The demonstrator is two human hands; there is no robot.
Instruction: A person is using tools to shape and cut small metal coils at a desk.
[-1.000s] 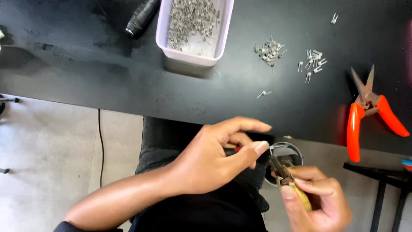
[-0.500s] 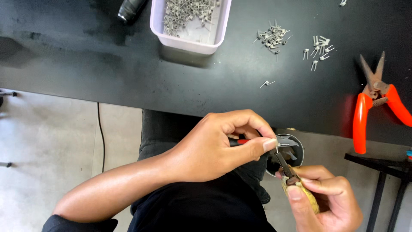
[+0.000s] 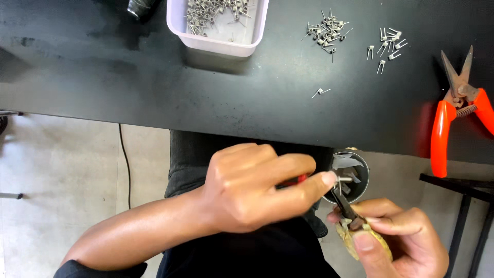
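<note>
My left hand is over my lap, below the black table's near edge. Its thumb and fingertips pinch a small metal coil piece, and a bit of red shows under the fingers. My right hand, at the lower right, grips small pliers by their worn yellowish handles. The dark plier jaws point up-left and meet the coil piece. Both are just over a small round cup with metal scraps inside.
On the table stand a pale tray with several wire coils, two loose groups of coils, one single coil and orange-handled snips. A black stand is at the right, and a cable lies on the floor.
My left fingers have curled down and closed onto the coil piece at the plier tips. The table has drifted upward in view as my head tilted down.
</note>
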